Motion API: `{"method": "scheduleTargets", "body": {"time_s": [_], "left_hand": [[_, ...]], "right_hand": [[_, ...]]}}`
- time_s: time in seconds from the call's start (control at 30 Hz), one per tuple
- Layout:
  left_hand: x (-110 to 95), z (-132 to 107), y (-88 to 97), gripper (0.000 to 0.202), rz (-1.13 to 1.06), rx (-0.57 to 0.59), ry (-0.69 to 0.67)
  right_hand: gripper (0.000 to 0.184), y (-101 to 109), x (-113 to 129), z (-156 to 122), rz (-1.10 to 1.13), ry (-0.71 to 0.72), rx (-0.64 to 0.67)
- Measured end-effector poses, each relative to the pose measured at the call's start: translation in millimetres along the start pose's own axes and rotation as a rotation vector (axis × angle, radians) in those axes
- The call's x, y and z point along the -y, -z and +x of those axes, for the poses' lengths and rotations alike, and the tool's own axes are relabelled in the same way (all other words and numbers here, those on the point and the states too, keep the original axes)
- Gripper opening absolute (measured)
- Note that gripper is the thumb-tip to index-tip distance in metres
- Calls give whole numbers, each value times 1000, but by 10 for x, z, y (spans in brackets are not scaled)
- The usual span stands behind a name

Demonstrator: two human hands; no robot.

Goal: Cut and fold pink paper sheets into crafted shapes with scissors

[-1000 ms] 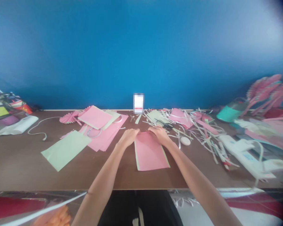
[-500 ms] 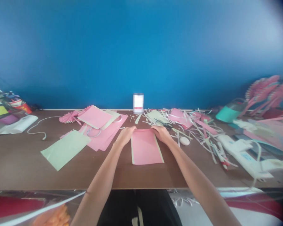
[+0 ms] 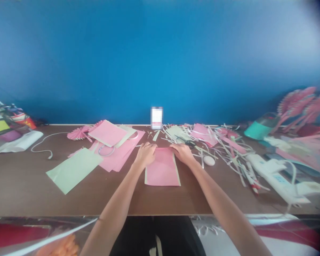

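- Blue wall (image 3: 160, 60) rises behind a brown tabletop (image 3: 24, 177), both beyond the grip.
- Far left of the grip: white cord (image 3: 40, 144) and pink paper fan (image 3: 79, 132) lie on the table.
- Nearer left of the grip: pale green sheet (image 3: 74, 170) lies flat beside overlapping pink paper sheets (image 3: 120, 151), with a metal ring (image 3: 106, 150) on them.
- Left hand (image 3: 145, 154) rests on the far left corner of a pink sheet with pale green edges (image 3: 162, 170).
- Right hand (image 3: 182, 153) rests on that sheet's far right corner.
- Grip: hands apart, sheet flat on the table between and nearer the body; any pinch cannot be told.
- Just beyond the right hand: scissors (image 3: 188, 143).
- Right of the grip: loose paper strips (image 3: 226, 145), white egg-shaped object (image 3: 209, 160), teal container (image 3: 261, 131).
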State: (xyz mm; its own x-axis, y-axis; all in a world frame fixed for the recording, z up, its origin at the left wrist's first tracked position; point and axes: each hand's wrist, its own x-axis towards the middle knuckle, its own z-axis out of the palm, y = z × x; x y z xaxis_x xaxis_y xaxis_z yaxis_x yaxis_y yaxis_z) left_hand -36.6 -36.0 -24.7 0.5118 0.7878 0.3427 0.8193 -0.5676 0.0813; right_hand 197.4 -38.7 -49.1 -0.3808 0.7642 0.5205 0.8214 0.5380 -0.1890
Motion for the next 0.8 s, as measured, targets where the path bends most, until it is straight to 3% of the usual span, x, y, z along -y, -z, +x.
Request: {"method": "scheduleTargets", "body": {"time_s": [0.17,0.37,0.57,0.8], "left_hand": [[-124,24,-10,23,-27,29,-16],[-70,-13,35,25,-163,122,31],[-17,-29,25,61,-304,91,18],[48,-23,10,75,-321,8,27]], "right_hand": [[25,21,143,20,64,65,1],[25,4,137,35,52,82,7],[23,22,65,37,3,63,-9],[31,61,32,44,-44,119,-48]]}}
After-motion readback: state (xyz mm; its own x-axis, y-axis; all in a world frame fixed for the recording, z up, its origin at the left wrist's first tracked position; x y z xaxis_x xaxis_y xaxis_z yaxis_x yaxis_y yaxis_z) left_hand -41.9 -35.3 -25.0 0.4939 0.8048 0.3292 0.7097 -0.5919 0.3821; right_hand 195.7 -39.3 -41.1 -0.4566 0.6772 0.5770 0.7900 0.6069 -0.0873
